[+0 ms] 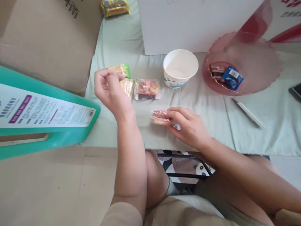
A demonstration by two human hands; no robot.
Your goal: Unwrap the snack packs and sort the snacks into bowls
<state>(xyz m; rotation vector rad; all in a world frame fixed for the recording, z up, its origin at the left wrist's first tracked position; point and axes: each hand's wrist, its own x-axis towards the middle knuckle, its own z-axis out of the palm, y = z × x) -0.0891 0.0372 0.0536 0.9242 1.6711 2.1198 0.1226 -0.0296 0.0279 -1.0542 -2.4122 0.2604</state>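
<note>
My right hand (189, 127) pinches a small snack in a clear and pink wrapper (161, 116) just above the cloth. My left hand (111, 89) is held over the left part of the table with its fingers curled in. Whether anything is inside those fingers is hidden. Partly behind that hand lie a snack packet with a green end (122, 68) and a pale packet (128, 86). Beside them is a clear-wrapped snack with a pink band (147, 88). A white paper tub (180, 67) with blue print stands upright behind my right hand.
A pink scalloped bowl (256, 70) holds a blue packet (232, 78) and a reddish one. A white pen-like tool (249, 113) lies at right. At left are a green jug (90, 130) and cardboard box (47, 40); a white box (188, 25) stands behind. Yellow packets (116, 8) lie far back.
</note>
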